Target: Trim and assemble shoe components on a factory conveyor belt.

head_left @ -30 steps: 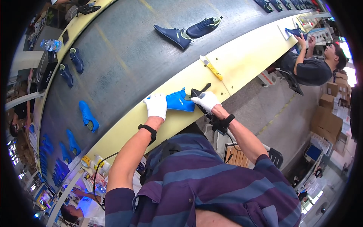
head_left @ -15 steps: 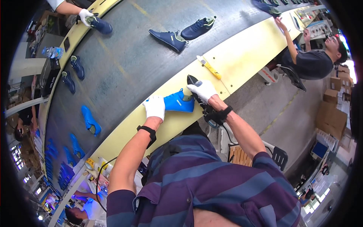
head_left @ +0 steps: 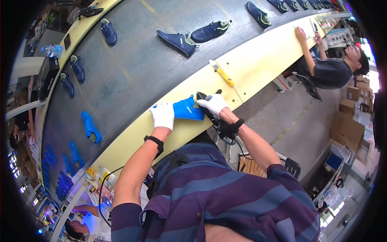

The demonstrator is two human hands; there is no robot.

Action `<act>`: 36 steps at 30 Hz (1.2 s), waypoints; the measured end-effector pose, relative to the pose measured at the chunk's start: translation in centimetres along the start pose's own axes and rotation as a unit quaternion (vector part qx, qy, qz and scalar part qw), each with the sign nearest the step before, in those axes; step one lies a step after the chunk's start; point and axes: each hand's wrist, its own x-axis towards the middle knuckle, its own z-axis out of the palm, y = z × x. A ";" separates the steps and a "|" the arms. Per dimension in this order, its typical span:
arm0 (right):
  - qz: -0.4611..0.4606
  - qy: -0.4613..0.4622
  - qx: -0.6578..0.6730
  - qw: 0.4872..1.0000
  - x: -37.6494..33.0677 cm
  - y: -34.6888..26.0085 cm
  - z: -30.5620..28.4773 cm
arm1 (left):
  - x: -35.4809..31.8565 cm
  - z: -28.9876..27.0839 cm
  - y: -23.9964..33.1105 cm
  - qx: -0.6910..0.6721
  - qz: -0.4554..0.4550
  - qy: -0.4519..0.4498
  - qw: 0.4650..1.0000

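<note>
A bright blue low shoe [head_left: 188,109] lies on its side on the pale yellow ledge. My left hand [head_left: 163,114], in a white glove, is closed around its toe end. My right hand [head_left: 213,105], gloved the same way, grips a black tool with a pointed tip [head_left: 201,96] right at the shoe's heel opening. The fingers hide most of that tool, so its exact kind does not show. Beyond the right hand a yellow-handled knife-like tool [head_left: 224,75] rests on the ledge, touched by neither hand.
The dark conveyor belt [head_left: 133,52] curves past the ledge [head_left: 258,56]. It carries navy shoes [head_left: 177,41] and blue shoes [head_left: 91,128]. A seated co-worker [head_left: 332,72] reaches onto the ledge at right; another person [head_left: 86,222] is at lower left. Cartons [head_left: 344,129] stand at far right.
My right hand has brought the black tool slightly down and left against the shoe's heel. The far-left gloved hand has let go of a navy shoe, now on the belt. Belt shoes have shifted.
</note>
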 end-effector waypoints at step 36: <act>-0.014 0.084 -0.110 0.990 -1.3 -2.2 0.5 | 0.3 -1.3 0.8 0.021 -0.001 -0.007 1.000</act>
